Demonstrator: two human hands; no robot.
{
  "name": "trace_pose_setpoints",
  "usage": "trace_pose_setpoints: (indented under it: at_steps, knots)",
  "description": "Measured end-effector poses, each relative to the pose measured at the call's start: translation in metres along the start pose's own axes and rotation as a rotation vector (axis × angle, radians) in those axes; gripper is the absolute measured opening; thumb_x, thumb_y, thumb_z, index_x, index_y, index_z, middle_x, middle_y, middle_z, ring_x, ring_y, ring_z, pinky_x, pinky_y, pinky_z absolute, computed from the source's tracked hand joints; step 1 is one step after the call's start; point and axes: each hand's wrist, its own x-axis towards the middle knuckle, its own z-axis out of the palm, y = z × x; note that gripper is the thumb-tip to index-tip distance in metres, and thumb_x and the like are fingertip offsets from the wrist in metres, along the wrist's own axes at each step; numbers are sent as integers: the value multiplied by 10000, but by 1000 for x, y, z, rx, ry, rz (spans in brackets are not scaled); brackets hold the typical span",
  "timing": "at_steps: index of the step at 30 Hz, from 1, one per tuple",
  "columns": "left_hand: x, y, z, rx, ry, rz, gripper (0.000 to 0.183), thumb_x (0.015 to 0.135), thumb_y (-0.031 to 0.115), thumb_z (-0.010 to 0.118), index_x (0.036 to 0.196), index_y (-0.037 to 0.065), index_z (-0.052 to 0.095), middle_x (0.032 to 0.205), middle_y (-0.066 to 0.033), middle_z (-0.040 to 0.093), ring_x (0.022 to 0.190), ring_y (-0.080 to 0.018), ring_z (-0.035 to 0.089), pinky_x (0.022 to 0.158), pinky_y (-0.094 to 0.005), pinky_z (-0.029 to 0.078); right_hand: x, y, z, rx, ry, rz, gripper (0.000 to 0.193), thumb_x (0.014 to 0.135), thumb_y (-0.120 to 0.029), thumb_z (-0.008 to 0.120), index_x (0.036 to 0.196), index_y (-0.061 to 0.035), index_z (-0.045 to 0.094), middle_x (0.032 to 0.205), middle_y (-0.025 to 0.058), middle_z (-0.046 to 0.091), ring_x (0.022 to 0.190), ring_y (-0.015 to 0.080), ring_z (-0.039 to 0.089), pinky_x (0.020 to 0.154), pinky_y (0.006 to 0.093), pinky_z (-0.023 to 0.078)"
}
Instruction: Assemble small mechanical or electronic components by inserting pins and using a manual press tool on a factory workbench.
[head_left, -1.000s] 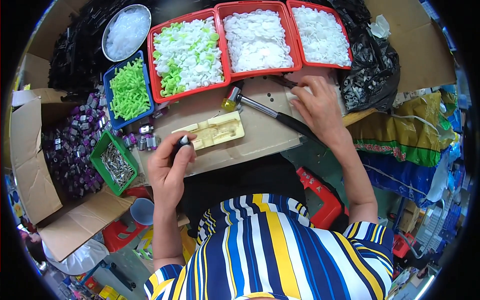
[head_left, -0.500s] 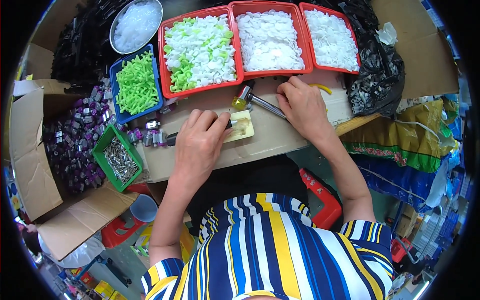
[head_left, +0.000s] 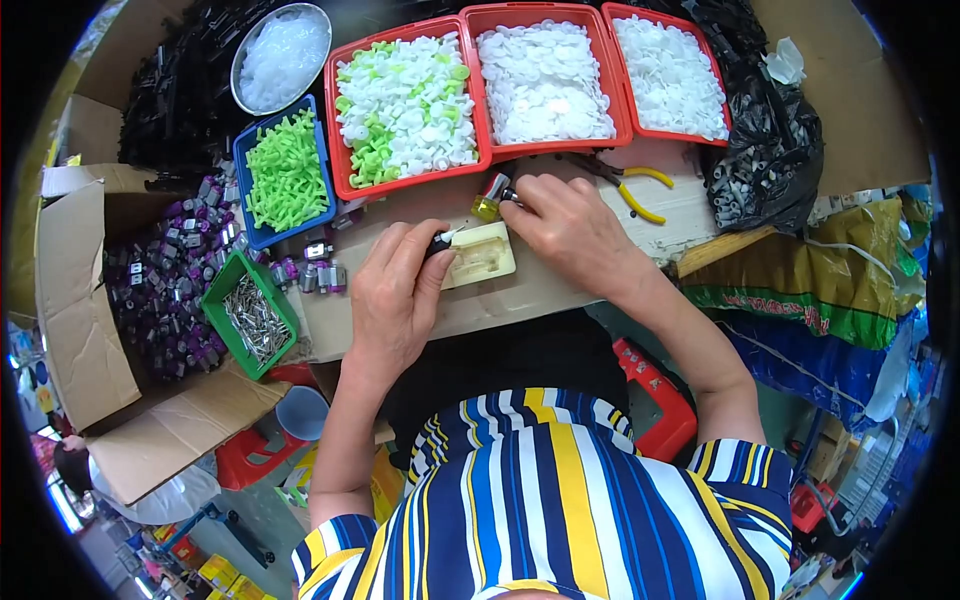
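Seating a small black part (head_left: pixel 440 241) into the cream moulded block (head_left: pixel 480 254).
Left hand (head_left: pixel 395 295) pinching the part; right hand (head_left: pixel 570 225) gripping a yellow-headed hammer (head_left: pixel 492 195), needing a square tap.

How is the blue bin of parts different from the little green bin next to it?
The blue bin holds bright green plastic pieces; the green bin holds thin silvery metal pieces. The blue bin looks larger and lies farther from the person, beside the red trays; the green bin sits nearer, at the bench's left edge. Both are open, rectangular and left of the left hand.
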Motion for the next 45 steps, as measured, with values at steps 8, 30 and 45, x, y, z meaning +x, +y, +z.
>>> trace_pose_setpoints:
  at_steps: [8,30,45]
  knots:
    - [-1,-5,-1,-48,11,2,217,883,66,665,1077,-21,620,852,-147,574,755,-324,585,663,-402,475,0,-6,6,-89,-35,-31,213,808,-145,591,996,-58,641,918,32,537,893,171,564,716,340,399]
    - [56,20,50,31,-87,314,179,751,14,736,920,4,679,878,-106,591,867,-301,565,742,-400,479,-65,29,-22,1323,477,803,97,911,-15,644,983,43,672,839,63,678,681,98,625,641,222,524]
    - [80,33,107,281,-306,177,110,744,-50,569,847,-29,536,890,-190,550,846,-363,625,708,-475,528,-87,31,-19,1438,601,899,118,903,-10,652,998,58,665,828,92,687,674,117,630,636,223,517]
